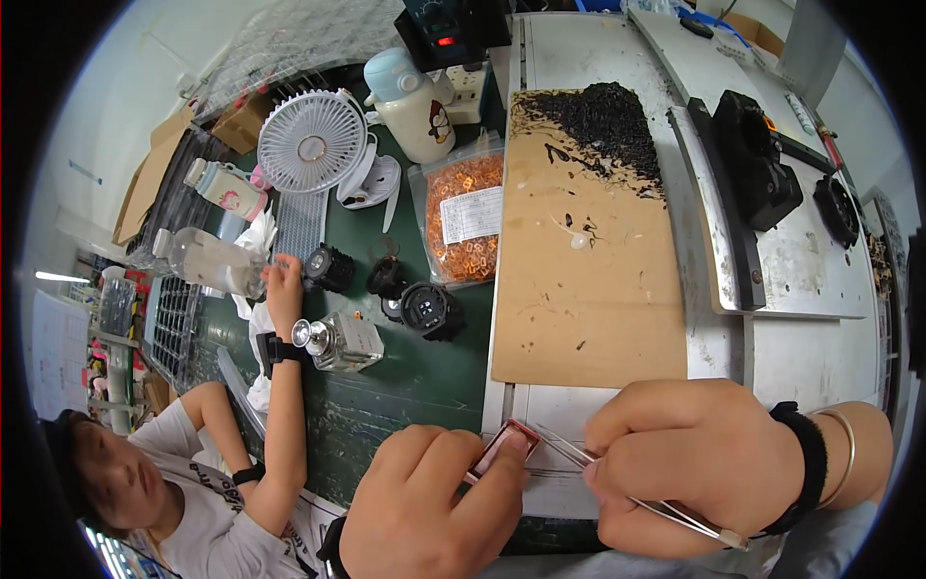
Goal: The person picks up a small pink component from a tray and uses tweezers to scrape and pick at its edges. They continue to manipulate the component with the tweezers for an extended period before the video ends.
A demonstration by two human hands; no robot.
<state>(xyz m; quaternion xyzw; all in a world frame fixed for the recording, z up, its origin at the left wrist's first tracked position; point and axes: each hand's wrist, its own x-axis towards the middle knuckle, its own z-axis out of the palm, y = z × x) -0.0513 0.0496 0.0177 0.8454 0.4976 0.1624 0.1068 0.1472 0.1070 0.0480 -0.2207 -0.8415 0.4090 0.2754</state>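
At the lower middle, my left hand [424,502] is closed on a small rectangular piece [518,426] with a dark reddish rim and a pale pink inside. My left fingers cover part of it, so its exact kind does not show. Metal tweezers [677,518] lie in the grip of my right hand [699,468], to the right of that piece. The tweezers' points reach toward the piece's right edge; I cannot tell whether they touch it. Just beyond both hands lies a brown cardboard sheet [593,309].
Small black strips [603,121] are heaped on the cardboard's far end. To its left are a bag of orange parts [463,212], round black parts [429,309], a glass pump bottle [352,344] and a white fan [311,145]. A co-worker's hand [283,289] rests by a clear bottle [214,262].
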